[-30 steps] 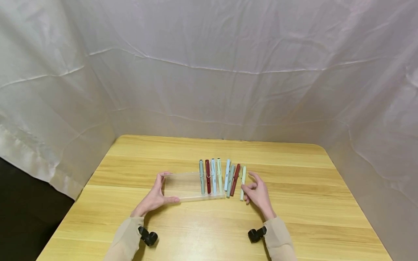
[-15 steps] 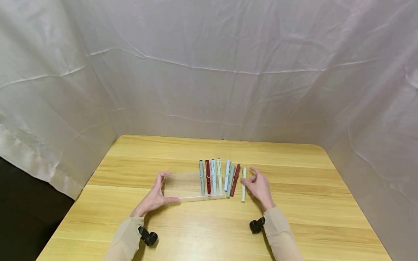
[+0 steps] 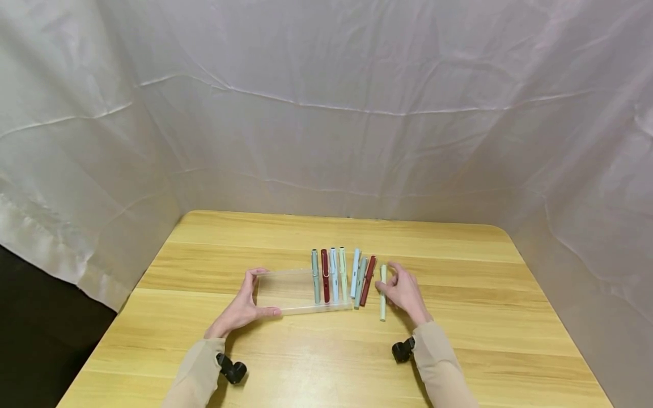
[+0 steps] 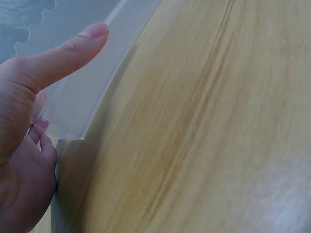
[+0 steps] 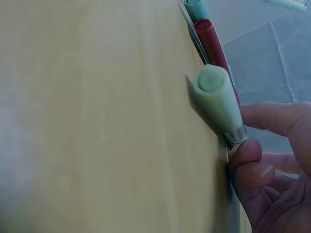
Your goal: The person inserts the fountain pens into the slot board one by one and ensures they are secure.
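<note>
Held in right hand (image 3: 405, 292): green pen (image 3: 383, 306)

Caught by far half in a thumb-and-finger pinch, with near end jutting free of the hand. Whether on table (image 3: 316, 357) or lifted, cannot tell. Just to the left: red pen (image 3: 368, 281), then teal pen (image 3: 360, 284) and blue pen (image 3: 355, 275). Farther left, gripped at one end by left hand (image 3: 242, 309): clear tray (image 3: 283, 292). Across its right part: four more pens (image 3: 325, 277).

A small booth with sides made of cloth is shown. Pale, shiny, creased cloth (image 3: 326, 141) is hung along the left, far and right sides. A plain wooden table (image 3: 326, 351) with round far corners is closed in by it. Darkness (image 3: 41, 317) is seen at the near left. Whether a home or a lab is around it cannot be told.
</note>
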The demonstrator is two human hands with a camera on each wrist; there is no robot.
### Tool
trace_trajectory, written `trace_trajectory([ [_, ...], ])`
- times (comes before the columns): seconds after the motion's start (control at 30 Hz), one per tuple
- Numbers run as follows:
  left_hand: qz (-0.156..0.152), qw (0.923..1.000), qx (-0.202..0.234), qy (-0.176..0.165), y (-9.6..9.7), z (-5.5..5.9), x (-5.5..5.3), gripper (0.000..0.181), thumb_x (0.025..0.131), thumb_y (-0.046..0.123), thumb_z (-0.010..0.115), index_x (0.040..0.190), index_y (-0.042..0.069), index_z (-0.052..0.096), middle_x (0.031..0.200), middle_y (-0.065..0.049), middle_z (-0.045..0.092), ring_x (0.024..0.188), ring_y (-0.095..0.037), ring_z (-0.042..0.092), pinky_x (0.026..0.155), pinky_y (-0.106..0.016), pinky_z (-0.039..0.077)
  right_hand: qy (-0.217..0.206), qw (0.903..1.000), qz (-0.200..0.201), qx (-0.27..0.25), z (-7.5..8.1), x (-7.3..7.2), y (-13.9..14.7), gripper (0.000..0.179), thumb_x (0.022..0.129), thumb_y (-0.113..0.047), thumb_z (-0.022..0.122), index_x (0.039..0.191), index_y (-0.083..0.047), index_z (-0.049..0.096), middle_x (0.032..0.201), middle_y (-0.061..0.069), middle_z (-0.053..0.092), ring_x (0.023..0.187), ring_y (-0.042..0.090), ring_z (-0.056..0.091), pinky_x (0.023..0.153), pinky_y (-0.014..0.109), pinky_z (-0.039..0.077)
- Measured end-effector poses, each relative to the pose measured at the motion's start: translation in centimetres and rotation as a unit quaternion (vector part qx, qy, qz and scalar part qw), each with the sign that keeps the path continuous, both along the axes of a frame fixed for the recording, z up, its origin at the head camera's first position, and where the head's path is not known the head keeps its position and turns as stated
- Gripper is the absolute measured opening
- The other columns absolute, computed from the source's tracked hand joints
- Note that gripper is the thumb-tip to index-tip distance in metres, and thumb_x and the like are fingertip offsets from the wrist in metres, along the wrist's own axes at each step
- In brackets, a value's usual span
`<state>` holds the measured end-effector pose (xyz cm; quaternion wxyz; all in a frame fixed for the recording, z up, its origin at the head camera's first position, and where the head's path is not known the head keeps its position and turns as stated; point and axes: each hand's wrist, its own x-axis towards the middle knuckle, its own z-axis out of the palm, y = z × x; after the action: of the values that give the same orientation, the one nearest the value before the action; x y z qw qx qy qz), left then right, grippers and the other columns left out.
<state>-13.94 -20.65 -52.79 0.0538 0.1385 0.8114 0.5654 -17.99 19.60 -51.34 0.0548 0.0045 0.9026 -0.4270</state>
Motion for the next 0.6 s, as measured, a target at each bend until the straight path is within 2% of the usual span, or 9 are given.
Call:
trace_trajectory([
  [0.23,0.002,1.0000,-0.007,0.000,-0.03,-0.03,0.03,0.100,0.069,0.014,0.092,0.143,0.003,0.025,0.154,-0.024,0.026,0.153,-0.049,0.009,0.123,-0.071,0.003,-0.002,0.9987,0.017,0.047,0.52,-0.34,-0.22,0.080,0.089,-0.024,0.075,0.154,-0.001,0.033,0.076,0.004,0.062,0.049,0.012,0.053,0.050,0.025,0.048],
  [0.6,0.003,0.9999,-0.013,-0.002,0.00,0.09,0.07,0.100,0.070,0.015,0.091,0.144,0.003,0.025,0.155,-0.024,0.025,0.154,-0.049,0.006,0.123,-0.071,0.003,-0.001,0.9975,0.037,0.060,0.59,-0.69,-0.32,0.075,0.091,-0.017,0.070,0.153,0.001,0.033,0.067,0.001,0.059,0.046,0.011,0.052,0.042,0.022,0.040],
])
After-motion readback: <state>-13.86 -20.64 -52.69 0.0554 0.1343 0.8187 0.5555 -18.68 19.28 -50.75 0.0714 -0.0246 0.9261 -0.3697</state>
